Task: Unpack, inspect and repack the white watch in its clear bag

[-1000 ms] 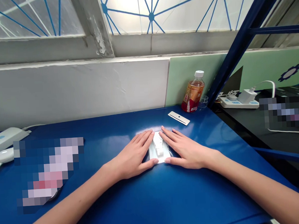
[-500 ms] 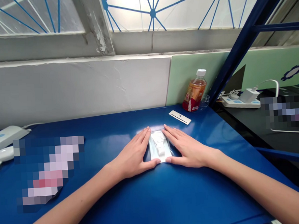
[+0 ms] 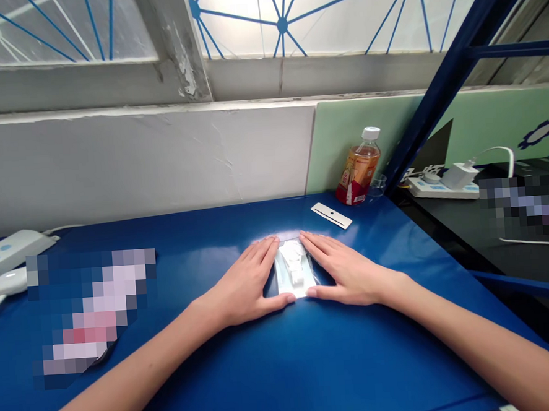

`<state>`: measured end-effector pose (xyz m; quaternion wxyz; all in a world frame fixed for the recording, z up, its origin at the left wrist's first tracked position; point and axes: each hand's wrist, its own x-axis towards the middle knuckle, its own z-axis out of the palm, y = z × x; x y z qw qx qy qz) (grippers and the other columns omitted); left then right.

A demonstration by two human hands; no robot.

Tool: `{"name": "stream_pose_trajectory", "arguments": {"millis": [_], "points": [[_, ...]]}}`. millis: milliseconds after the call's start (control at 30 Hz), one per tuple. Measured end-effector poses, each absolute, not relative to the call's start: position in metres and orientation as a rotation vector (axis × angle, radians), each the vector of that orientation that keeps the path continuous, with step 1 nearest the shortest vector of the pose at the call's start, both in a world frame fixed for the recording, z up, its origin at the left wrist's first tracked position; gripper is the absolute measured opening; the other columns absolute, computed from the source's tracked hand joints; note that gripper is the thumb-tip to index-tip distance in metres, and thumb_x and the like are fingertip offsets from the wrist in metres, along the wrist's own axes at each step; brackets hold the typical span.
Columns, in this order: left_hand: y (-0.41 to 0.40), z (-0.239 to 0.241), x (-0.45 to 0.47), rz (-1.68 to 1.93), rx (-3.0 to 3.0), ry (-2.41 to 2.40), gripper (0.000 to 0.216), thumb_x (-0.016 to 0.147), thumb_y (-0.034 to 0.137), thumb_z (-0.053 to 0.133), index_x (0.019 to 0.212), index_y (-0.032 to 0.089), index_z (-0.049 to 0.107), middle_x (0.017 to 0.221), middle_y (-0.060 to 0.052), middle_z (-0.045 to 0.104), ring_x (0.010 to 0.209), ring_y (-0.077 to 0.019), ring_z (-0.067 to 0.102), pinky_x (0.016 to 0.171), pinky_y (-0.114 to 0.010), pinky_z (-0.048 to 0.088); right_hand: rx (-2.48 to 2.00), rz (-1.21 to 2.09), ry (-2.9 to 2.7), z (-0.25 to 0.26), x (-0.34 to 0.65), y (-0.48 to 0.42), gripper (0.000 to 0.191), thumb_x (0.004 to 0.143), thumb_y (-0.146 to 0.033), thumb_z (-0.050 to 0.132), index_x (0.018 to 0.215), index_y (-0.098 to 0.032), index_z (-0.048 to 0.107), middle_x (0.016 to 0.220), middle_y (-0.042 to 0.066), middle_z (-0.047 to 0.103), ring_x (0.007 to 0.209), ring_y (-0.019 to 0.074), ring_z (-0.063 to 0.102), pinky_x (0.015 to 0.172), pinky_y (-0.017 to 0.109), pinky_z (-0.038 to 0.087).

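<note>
A small clear plastic packet lies flat on the blue table, holding a white item with a rounded top and a narrow lower part; I cannot make out its kind. On the packet's left side rests my left hand, fingers stretched out and thumb tip at the lower edge. My right hand mirrors it on the right side, with fingertips at the top corner and thumb by the bottom edge. Both hands lie open, framing the packet without gripping it.
Behind my right hand are a flat pale strip with a dark slot and a drink bottle with a white cap. At left lie a power strip, a white charger-like piece and a blurred-out object. A blue post rises at right.
Hardly anything differs. My hands stay around the packet, with only a slight shift of the fingers; the whole view has moved a little.
</note>
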<state>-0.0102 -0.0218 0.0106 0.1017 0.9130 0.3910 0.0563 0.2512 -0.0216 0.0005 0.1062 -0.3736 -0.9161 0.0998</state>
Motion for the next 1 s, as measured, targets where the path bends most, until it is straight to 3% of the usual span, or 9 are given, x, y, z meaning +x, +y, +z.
{"name": "stream_pose_trajectory", "arguments": {"millis": [133, 500, 700, 1000], "points": [[-0.0212, 0.0099, -0.01, 0.174, 2.73, 1.137, 0.096, 0.087, 0.072, 0.043, 0.154, 0.008, 0.016, 0.158, -0.02, 0.024, 0.147, -0.0318, 0.022, 0.12, -0.046, 0.014, -1.078, 0.321, -2.67, 0.0003, 0.2529, -0.0211, 0.096, 0.087, -0.068, 0.049, 0.155, -0.008, 0.017, 0.158, 0.023, 0.025, 0.144, 0.0364, 0.028, 0.115, 0.054, 0.03], [-0.0209, 0.0072, -0.0098, 0.209, 2.711, 1.163, 0.103, 0.084, 0.074, 0.046, 0.154, 0.007, 0.013, 0.158, -0.022, 0.022, 0.146, -0.0347, 0.022, 0.118, -0.048, 0.018, -1.065, 0.343, -2.652, 0.0002, 0.2559, -0.0187, 0.093, 0.088, -0.065, 0.051, 0.156, -0.011, 0.017, 0.157, 0.021, 0.028, 0.143, 0.0363, 0.031, 0.114, 0.054, 0.032], [-0.0204, 0.0076, -0.0097, 0.214, 2.697, 1.161, 0.102, 0.083, 0.076, 0.047, 0.154, 0.009, 0.016, 0.157, -0.022, 0.025, 0.146, -0.0335, 0.022, 0.119, -0.049, 0.018, -1.062, 0.375, -2.676, 0.0056, 0.2591, -0.0156, 0.094, 0.086, -0.067, 0.051, 0.153, -0.008, 0.024, 0.154, 0.024, 0.032, 0.142, 0.0366, 0.034, 0.113, 0.053, 0.034], [-0.0201, 0.0056, -0.0108, 0.279, 2.688, 1.132, 0.099, 0.083, 0.075, 0.049, 0.154, 0.013, 0.019, 0.156, -0.02, 0.03, 0.145, -0.0342, 0.026, 0.118, -0.05, 0.019, -1.035, 0.377, -2.646, 0.0029, 0.2603, -0.0131, 0.095, 0.083, -0.066, 0.057, 0.155, -0.014, 0.022, 0.154, 0.022, 0.034, 0.14, 0.0378, 0.036, 0.111, 0.055, 0.036]]}}
